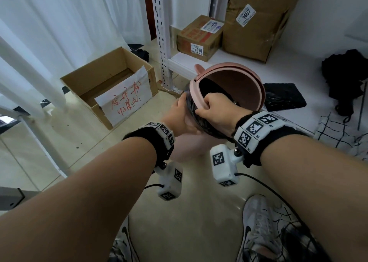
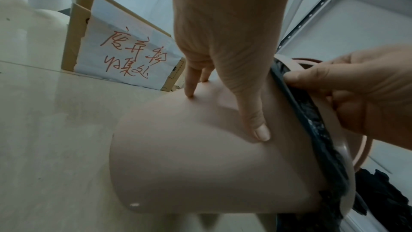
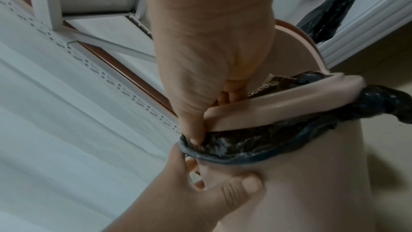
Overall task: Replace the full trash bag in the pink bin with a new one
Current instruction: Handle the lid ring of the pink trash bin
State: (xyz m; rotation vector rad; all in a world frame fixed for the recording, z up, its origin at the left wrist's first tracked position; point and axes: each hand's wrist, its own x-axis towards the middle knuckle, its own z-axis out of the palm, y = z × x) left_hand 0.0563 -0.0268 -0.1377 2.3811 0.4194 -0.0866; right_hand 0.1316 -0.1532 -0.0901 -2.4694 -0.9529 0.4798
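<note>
The pink bin (image 1: 199, 148) is tipped and held off the tiled floor (image 1: 199, 212) in front of the person, its mouth turned up and away toward the white shelf (image 1: 288, 66). Its round lid (image 1: 239, 82) stands swung open behind the mouth.

The left hand (image 1: 180, 118) grips the bin's body from the side. In the left wrist view the thumb (image 2: 256, 123) lies flat along the pink wall just under the rim, and the other fingers (image 2: 191, 84) wrap round the far side, tips pressed to the plastic.

The right hand (image 1: 215, 108) is curled over the near edge of the pink rim ring (image 3: 278, 101). From the right wrist view its fingers (image 3: 229, 94) hook inside the ring, while the thumb (image 3: 196, 130) presses on the black trash bag (image 3: 256, 144) where it is folded over the rim, directly below the ring. So the ring sits clamped between thumb and fingers, with the bag's folded edge touching the thumb tip. Bits of cardboard show inside the bag's mouth.

On the floor to the left stands an open cardboard box (image 1: 95, 78) with a handwritten paper sign (image 1: 127, 96). Two sealed parcels (image 1: 199, 38) rest on the shelf, and a flat black bag (image 1: 284, 96) lies near the bin's lid.
</note>
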